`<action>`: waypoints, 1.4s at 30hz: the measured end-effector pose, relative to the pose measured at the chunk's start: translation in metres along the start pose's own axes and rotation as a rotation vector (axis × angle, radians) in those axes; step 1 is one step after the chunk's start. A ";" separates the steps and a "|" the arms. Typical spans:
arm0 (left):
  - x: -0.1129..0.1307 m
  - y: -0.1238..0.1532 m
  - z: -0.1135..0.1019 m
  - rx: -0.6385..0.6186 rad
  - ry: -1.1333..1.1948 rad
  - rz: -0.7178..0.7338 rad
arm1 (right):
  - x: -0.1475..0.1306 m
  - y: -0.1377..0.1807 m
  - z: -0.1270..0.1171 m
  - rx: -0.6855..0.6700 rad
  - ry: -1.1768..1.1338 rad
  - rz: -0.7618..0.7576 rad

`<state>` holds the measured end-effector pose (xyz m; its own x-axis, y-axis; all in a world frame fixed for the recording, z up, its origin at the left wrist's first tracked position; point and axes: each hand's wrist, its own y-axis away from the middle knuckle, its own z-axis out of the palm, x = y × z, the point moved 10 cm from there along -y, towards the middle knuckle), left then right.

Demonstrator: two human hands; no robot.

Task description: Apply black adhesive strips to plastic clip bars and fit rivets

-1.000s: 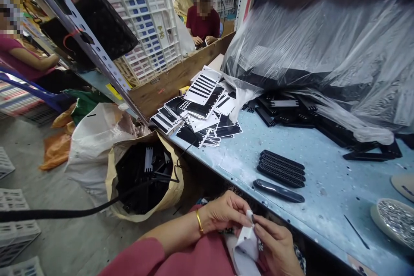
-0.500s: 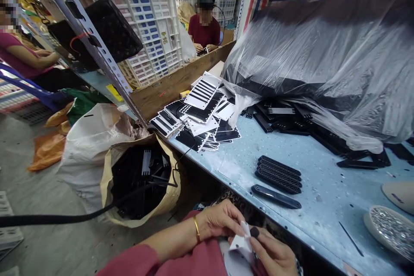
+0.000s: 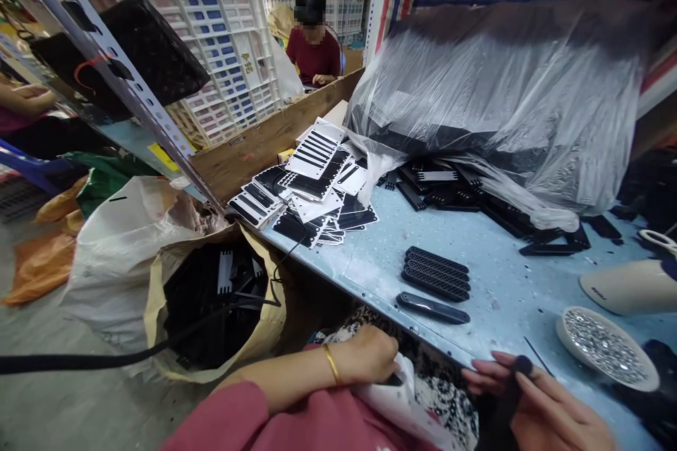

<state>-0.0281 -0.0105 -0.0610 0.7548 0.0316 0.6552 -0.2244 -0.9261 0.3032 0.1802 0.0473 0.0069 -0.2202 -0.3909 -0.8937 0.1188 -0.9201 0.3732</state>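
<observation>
My left hand [image 3: 370, 354], with a gold bangle at its wrist, is closed in a fist over my lap. It grips a crumpled white sheet [image 3: 388, 402] that hangs down below it. Off to the right, at the table's front edge, my right hand [image 3: 555, 405] pinches a dark strip with a rounded end [image 3: 505, 398] between thumb and fingers; its lower part runs out of the frame. On the table ahead lie a row of black textured bars [image 3: 436, 273] side by side and one smooth black bar [image 3: 432, 308] in front of them.
White sheets with black strips [image 3: 317, 148] are piled at the table's left corner. A paper sack of black parts [image 3: 153, 310] stands below. Plastic film [image 3: 476, 77] covers black parts at the back. A bowl of small metal pieces [image 3: 568, 338] is at right. A co-worker [image 3: 316, 56] sits beyond.
My hands have come apart. The right one has moved right with the dark strip, while the left keeps the white sheet and has closed into a fist. The view has shifted right.
</observation>
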 end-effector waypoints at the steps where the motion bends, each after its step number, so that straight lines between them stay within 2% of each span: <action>1: 0.007 0.008 -0.009 0.016 -0.150 0.053 | 0.006 0.003 0.012 -0.024 -0.008 0.045; 4: 0.012 0.035 -0.057 0.172 -0.293 0.190 | 0.014 0.009 0.042 -0.126 -0.069 0.069; 6: 0.004 0.048 -0.106 0.375 -0.283 0.263 | 0.014 0.009 0.054 -0.175 -0.105 0.034; 8: -0.016 0.052 -0.164 0.650 -0.307 0.229 | 0.015 0.008 0.060 -0.192 -0.114 0.001; 9: -0.025 0.049 -0.187 0.741 -0.341 0.213 | 0.016 0.007 0.063 -0.198 -0.106 -0.008; 10: -0.035 0.041 -0.206 0.773 -0.383 0.188 | 0.018 0.007 0.067 -0.207 -0.095 -0.014; 12: -0.058 0.016 -0.239 0.760 -0.465 0.080 | 0.023 0.006 0.073 -0.228 -0.058 -0.025; 14: -0.086 -0.003 -0.274 0.757 -0.512 -0.077 | 0.027 0.006 0.079 -0.263 -0.001 -0.037; 16: -0.114 -0.011 -0.308 0.789 -0.527 -0.251 | 0.032 0.005 0.084 -0.303 0.060 -0.038; 19: -0.156 -0.017 -0.337 0.743 -0.467 -0.467 | 0.041 0.005 0.089 -0.356 0.127 0.015; 22: -0.172 -0.020 -0.343 0.715 -0.445 -0.515 | 0.047 0.006 0.089 -0.392 0.164 0.061; 25: -0.165 -0.020 -0.348 0.755 -0.439 -0.476 | 0.049 0.005 0.085 -0.387 0.186 0.066; 29: -0.136 -0.009 -0.363 0.854 -0.424 -0.416 | 0.052 0.004 0.082 -0.361 0.212 0.107; 32: -0.098 0.004 -0.361 0.961 -0.422 -0.309 | 0.048 0.006 0.091 -0.383 0.221 0.125; 34: -0.056 0.011 -0.338 1.019 -0.433 -0.040 | 0.041 0.007 0.097 -0.364 0.210 0.114; 36: -0.022 0.019 -0.297 1.023 -0.514 0.159 | 0.032 0.007 0.097 -0.317 0.192 0.084; 37: -0.010 0.021 -0.273 0.987 -0.564 0.225 | 0.027 0.006 0.096 -0.291 0.194 0.059; 40: 0.003 0.023 -0.200 0.817 -0.628 0.322 | 0.015 -0.003 0.091 -0.252 0.294 -0.037; 42: -0.006 0.023 -0.166 0.720 -0.609 0.255 | 0.010 -0.012 0.093 -0.257 0.406 -0.114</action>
<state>-0.1405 0.0302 0.0570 0.9706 -0.2135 0.1115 -0.1475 -0.8928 -0.4256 0.0869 0.0523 0.0166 0.1436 -0.2004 -0.9691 0.3617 -0.9009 0.2399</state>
